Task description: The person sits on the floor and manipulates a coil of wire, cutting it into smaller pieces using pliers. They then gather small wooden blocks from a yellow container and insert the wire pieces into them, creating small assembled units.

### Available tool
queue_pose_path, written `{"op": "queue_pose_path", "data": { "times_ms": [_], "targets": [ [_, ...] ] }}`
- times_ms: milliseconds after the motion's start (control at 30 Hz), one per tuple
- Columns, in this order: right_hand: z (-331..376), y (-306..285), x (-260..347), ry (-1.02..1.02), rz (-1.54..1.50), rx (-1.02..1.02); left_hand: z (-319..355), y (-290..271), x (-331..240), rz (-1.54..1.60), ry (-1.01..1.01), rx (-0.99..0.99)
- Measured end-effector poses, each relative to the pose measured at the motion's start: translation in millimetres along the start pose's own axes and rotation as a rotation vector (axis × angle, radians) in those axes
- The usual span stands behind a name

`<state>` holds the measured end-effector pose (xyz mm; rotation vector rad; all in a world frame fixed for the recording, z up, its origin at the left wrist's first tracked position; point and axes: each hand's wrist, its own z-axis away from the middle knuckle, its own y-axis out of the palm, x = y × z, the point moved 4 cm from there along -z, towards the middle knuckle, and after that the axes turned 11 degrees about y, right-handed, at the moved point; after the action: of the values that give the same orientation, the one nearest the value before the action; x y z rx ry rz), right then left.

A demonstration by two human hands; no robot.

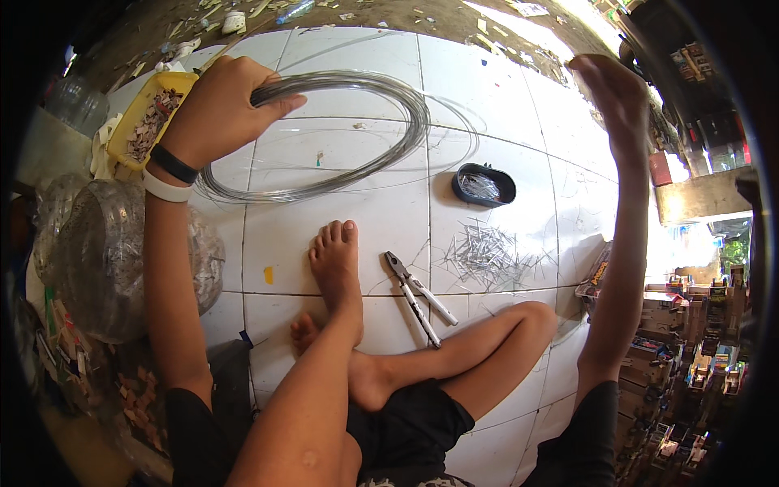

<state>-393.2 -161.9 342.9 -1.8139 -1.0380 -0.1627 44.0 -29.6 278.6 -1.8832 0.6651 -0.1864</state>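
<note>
Head view: the wire coil [418, 122] spans part of the white tiled floor [479, 89], its upper left grasped by the left hand [227, 101]; whether the raised right hand [613, 93] grips anything, I cannot tell. Pinching all loops together should prevent tangles.

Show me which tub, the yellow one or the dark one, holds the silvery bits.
The small dark oval tub, right of the wire coil. The yellow tub, near the left hand, holds flat brownish pieces instead.
</note>
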Motion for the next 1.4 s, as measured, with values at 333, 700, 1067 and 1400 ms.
{"op": "queue_pose_path", "data": {
  "times_ms": [333, 700, 1067, 1400],
  "targets": [
    [98.6, -158.2, -205.9, 0.568, 0.328, -0.393, 25.0, 4.0, 10.5, 0.126, -0.023, -0.156],
    [222.7, -199.2, -214.5, 0.727, 0.012, -0.134, -5.1, -7.6, -15.2, 0.144, 0.024, -0.179],
    [207.8, -202.5, -154.2, 0.68, -0.286, -0.132, -39.5, -16.2, -32.4, 0.21, -0.004, -0.056],
    [213.2, -202.0, -143.2, 0.731, -0.184, -0.104, -29.8, -23.7, -15.0, 0.175, 0.055, -0.126]
  ]
}}
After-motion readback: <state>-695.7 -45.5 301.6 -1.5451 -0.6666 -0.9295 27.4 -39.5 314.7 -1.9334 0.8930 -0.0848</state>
